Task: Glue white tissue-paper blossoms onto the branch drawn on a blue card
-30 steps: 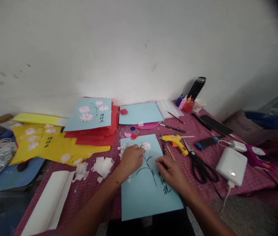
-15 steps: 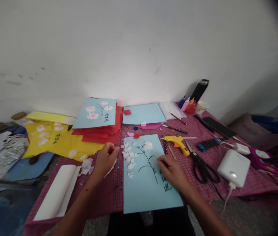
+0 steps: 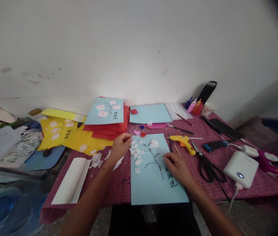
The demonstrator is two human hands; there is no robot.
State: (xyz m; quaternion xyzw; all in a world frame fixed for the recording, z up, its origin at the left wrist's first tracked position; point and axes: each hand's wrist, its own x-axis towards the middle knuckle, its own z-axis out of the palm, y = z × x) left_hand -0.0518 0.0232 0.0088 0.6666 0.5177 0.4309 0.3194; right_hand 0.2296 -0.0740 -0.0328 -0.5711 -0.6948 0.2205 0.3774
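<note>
A light blue card [image 3: 151, 193] lies in front of me, with a black ink branch [image 3: 155, 157], black characters and one white paper flower [image 3: 154, 144] at the branch's upper end. Loose white paper petals [image 3: 136, 152] are heaped along its left edge. My left hand [image 3: 121, 147] is just left of these petals, thumb and fingers pinched together; anything between them is too small to make out. On the right side of the card rests my right hand [image 3: 178, 166], partly over the characters. Its fingers are curled together, and their contents are hidden.
A yellow glue gun [image 3: 184, 141] and black scissors [image 3: 210, 167] lie right of the card. Beyond them is a white power bank [image 3: 242, 168]. Red sheets topped by a flower card [image 3: 106, 111] stand at the back left. A folded white sheet [image 3: 71, 180] lies left.
My left hand moved from the card's flower left to the petals, and stays pinched near them. My right hand has kept its place on the card. The view has shifted left.
</note>
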